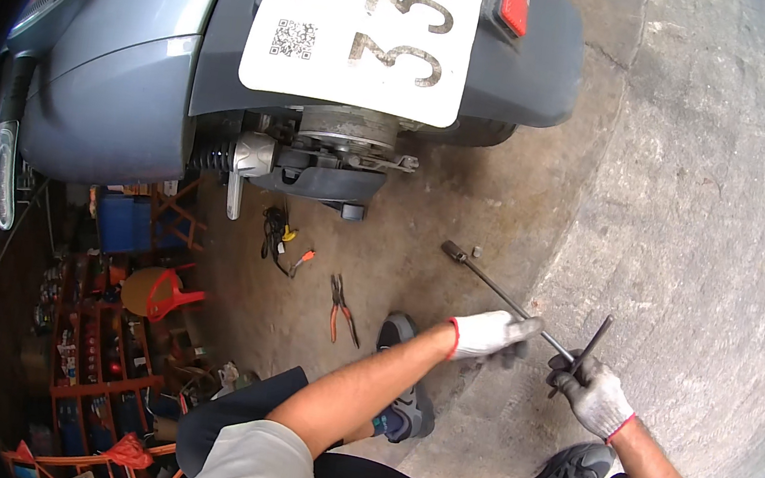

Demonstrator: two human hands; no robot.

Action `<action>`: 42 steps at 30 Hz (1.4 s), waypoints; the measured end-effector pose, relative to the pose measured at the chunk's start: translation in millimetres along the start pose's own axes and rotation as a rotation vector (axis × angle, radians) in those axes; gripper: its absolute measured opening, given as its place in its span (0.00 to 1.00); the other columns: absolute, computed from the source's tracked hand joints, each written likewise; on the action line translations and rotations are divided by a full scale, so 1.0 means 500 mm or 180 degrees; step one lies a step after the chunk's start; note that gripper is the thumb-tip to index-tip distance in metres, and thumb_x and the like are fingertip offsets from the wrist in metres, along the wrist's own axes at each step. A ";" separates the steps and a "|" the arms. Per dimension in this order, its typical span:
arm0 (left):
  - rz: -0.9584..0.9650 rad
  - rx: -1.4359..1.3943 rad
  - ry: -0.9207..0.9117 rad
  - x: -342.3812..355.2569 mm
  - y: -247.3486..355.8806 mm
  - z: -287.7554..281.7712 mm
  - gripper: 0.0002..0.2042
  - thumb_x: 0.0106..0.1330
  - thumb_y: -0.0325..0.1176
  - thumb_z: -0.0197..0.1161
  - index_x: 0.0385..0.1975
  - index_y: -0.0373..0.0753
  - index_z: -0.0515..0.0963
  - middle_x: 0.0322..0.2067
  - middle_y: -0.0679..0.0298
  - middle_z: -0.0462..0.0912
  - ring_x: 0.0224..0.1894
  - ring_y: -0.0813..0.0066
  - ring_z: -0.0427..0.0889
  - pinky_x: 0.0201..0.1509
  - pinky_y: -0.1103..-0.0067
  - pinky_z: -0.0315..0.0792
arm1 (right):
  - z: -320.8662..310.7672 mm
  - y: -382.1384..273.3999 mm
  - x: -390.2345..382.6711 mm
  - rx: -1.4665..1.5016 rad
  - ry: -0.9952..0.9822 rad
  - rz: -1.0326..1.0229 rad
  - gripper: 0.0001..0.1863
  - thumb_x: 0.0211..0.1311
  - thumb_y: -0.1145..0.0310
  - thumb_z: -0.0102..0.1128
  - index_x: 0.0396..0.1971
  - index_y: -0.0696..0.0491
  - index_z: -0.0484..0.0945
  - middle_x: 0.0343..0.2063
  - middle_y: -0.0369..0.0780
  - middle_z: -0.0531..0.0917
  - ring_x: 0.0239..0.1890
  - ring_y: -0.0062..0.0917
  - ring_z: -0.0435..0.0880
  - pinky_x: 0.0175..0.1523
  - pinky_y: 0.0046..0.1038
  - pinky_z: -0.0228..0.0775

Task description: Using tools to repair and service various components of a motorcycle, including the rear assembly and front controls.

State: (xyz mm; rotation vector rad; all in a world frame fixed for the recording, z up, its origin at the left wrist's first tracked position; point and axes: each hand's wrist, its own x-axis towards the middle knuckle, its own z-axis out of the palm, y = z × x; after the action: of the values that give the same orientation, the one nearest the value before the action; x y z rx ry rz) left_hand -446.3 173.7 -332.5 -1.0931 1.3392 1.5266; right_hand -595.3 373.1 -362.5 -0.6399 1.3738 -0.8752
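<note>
T-handle wrench: the long metal T-handle wrench (498,289) is held above the floor, right of centre and on the near side; its shaft slants from far left to near right; it is well apart from the scooter.
Socket end: the dark socket (452,250) is pointed toward the far left; nothing is gripped in it as far as can be seen.
Left hand: the shaft is pinched between thumb and fingers by the gloved left hand (488,336); how tightly cannot be told.
Right hand: the fingers of the gloved right hand (593,394) are curled round the crossbar (594,337) where it is met by the shaft; both ends of the bar are left showing.
Small piece: a small metal piece (477,251) is seen just right of the socket.
Pliers: red-handled pliers (338,301) are laid on the floor (703,186), left of the left hand; the handles are spread.
Cable: a dark cable (272,231) with yellow and orange parts is heaped farther left, beyond the pliers.
Scooter: the far left is filled by a grey scooter (119,94); a white plate (355,84) and a red reflector (515,1) are carried at its rear.
Shelves: orange shelves (110,386) are loaded with small goods at the near left; a blue crate (124,222) is placed beyond them.
</note>
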 end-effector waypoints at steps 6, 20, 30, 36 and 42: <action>0.0083 -0.0183 0.1965 -0.042 -0.060 -0.215 0.23 0.69 0.53 0.55 0.29 0.36 0.79 0.21 0.62 0.79 0.17 0.74 0.74 0.25 0.75 0.70 | 0.007 0.001 0.013 -0.2399 -0.2043 0.0311 0.21 0.62 0.55 0.54 0.49 0.53 0.78 0.45 0.48 0.83 0.50 0.43 0.81 0.54 0.39 0.73; 0.4347 -0.4402 0.0223 0.002 -0.012 -0.289 0.19 0.72 0.40 0.52 0.58 0.39 0.69 0.58 0.56 0.72 0.62 0.62 0.69 0.64 0.66 0.63 | 0.148 -0.409 0.399 -0.2940 0.0902 -0.1636 0.19 0.58 0.64 0.53 0.46 0.60 0.76 0.39 0.54 0.83 0.42 0.44 0.84 0.43 0.39 0.78; 0.4330 -0.4148 0.0662 -0.007 0.003 -0.288 0.20 0.74 0.43 0.49 0.57 0.36 0.68 0.56 0.56 0.74 0.60 0.60 0.71 0.67 0.64 0.63 | 0.204 -0.367 0.428 -0.0838 0.2135 -0.1995 0.25 0.60 0.58 0.58 0.57 0.49 0.70 0.44 0.50 0.82 0.46 0.49 0.81 0.51 0.44 0.73; 0.3553 -0.4704 0.1662 -0.009 0.025 -0.290 0.21 0.77 0.44 0.38 0.55 0.34 0.69 0.55 0.50 0.74 0.58 0.55 0.72 0.66 0.62 0.63 | 0.196 -0.376 0.422 -0.0766 0.1870 -0.2196 0.21 0.62 0.60 0.56 0.53 0.52 0.72 0.45 0.49 0.81 0.47 0.47 0.80 0.51 0.44 0.71; 0.3719 -0.4441 0.1859 -0.002 0.007 -0.321 0.17 0.77 0.39 0.41 0.54 0.34 0.69 0.51 0.52 0.76 0.55 0.61 0.75 0.63 0.65 0.68 | 0.205 -0.384 0.421 -0.0836 0.1989 -0.2171 0.21 0.61 0.61 0.56 0.54 0.52 0.72 0.48 0.49 0.79 0.48 0.46 0.79 0.53 0.43 0.70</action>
State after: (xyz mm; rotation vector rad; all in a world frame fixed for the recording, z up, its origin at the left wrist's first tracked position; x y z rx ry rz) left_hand -434.2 14.0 -340.3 -1.7409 1.2124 3.5023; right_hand -528.2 82.8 -309.9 -1.1364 1.8841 -1.5407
